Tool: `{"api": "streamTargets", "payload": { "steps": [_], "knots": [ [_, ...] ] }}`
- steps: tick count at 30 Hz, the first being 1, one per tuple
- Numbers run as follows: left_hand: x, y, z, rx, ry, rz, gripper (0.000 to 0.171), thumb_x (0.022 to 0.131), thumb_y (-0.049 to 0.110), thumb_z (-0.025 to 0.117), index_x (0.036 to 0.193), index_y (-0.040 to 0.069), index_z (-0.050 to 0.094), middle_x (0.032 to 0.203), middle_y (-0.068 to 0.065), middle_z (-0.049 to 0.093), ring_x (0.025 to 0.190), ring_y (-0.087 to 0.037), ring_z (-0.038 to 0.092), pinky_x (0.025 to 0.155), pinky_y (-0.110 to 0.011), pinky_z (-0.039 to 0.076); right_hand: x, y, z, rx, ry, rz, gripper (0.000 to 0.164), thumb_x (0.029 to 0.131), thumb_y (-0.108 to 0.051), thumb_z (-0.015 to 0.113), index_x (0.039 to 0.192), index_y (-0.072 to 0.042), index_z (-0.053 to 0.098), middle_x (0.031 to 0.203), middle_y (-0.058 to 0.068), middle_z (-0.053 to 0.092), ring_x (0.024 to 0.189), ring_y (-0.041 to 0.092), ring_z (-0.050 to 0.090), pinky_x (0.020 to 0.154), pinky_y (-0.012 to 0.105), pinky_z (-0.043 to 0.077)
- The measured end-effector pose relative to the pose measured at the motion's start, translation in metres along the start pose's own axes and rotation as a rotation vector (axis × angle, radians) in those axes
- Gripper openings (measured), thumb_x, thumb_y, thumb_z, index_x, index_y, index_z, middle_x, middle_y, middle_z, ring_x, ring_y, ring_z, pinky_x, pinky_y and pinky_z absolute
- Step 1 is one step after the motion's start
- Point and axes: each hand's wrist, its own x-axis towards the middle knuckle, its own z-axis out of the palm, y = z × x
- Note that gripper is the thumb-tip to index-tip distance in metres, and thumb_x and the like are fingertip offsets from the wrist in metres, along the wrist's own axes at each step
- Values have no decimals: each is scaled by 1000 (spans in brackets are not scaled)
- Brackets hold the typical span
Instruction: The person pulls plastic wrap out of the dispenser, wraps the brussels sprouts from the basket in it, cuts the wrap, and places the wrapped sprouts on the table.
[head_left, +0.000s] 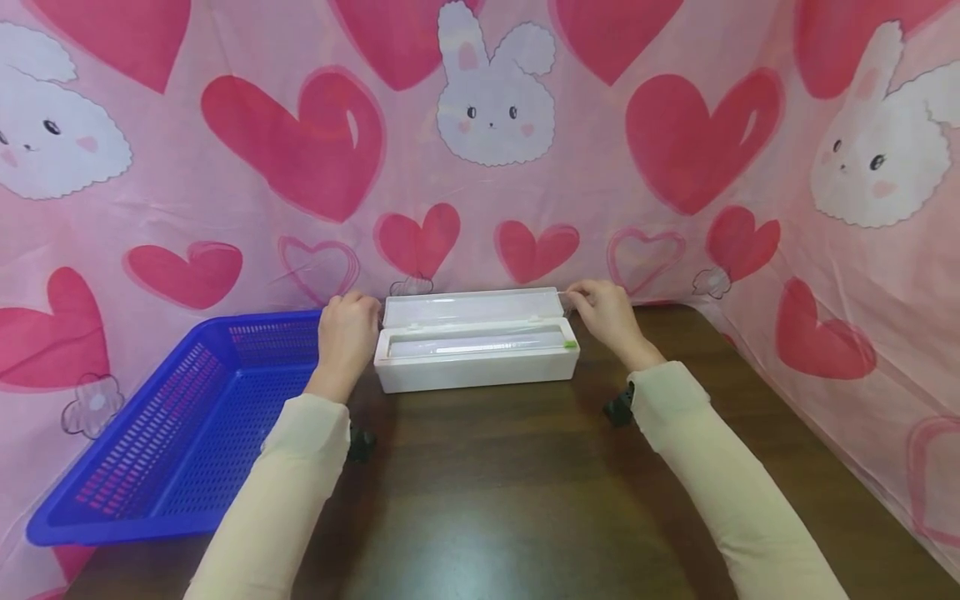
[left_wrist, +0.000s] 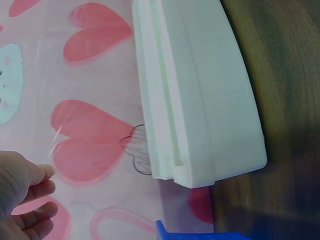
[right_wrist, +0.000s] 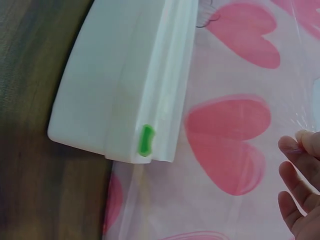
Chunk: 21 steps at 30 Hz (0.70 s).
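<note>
A white cling film dispenser (head_left: pixel 480 372) lies lengthwise on the table with its lid (head_left: pixel 472 307) tipped back, and a pale roll (head_left: pixel 487 342) shows inside. A green slider (right_wrist: pixel 146 140) sits at its right end. Beyond the left end, my left hand (head_left: pixel 349 332) pinches a corner of clear cling film between thumb and index finger. My right hand (head_left: pixel 606 315) pinches the film at the other side, just past the right end of the lid. Fine creases in the film (right_wrist: pixel 301 117) run out from my right fingertips. The other fingers of both hands are loosely bent.
A blue perforated plastic basket (head_left: pixel 123 531) stands to the left, beside my left forearm. Close behind the dispenser hangs a pink cloth (head_left: pixel 480 192) with hearts and rabbits, which also runs along the sides. The dark wooden table (head_left: pixel 480 483) stretches toward me.
</note>
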Motion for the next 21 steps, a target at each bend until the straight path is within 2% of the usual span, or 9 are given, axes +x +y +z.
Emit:
{"api": "streamTargets", "payload": {
  "steps": [7,16,21],
  "knots": [
    [2,-1,-10,-48,9,4,10,85,4,60,82,-3,67,84,-18,62,76,-40,53,70,-49,41,1,-7,-11,14,-2,3,15,90,-9,58,91,2,69,90,17,66,87,32,57,77,47,43],
    [3,1,-21,-107,62,23,7,84,2,60,83,-2,67,84,-17,61,76,-39,52,71,-47,40,0,-17,-26,41,51,-59,12,87,-8,62,91,2,69,90,16,66,90,32,58,80,46,42],
    [-3,3,-30,-168,83,7,8,85,2,60,86,-2,67,87,-16,62,79,-37,53,74,-47,41,-5,-23,-35,55,56,-71,11,86,-7,64,90,1,69,88,15,67,87,30,58,78,45,43]
  ]
}}
